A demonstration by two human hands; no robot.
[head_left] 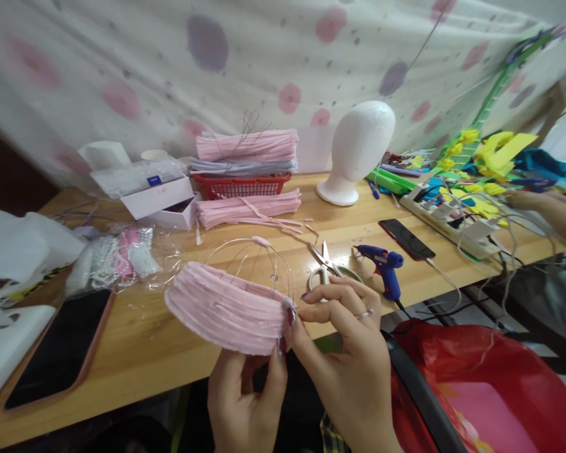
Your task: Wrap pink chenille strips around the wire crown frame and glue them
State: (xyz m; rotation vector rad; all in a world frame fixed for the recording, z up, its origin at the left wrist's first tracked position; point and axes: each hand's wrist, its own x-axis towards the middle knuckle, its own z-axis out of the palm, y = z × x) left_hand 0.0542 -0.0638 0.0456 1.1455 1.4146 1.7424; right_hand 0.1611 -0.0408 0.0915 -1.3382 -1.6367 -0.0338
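Observation:
A pink band of stacked fuzzy strips wound on a thin wire frame (226,308) is held above the table's near edge. My left hand (245,396) grips its lower right rim from below, thumb pressed on the pink strips. My right hand (344,352) pinches the band's right end with thumb and forefinger, where the wire arcs (259,251) rise above it. A ring shows on one finger of the right hand.
On the wooden table (136,352) lie scissors (325,267), a blue glue gun (382,267), two phones (61,349) (405,239), pink strip bundles (248,211), a red basket (240,184), a white foam head (358,151) and a power strip (448,220). Another person's hand (528,201) works at right. A red bag (481,390) sits below.

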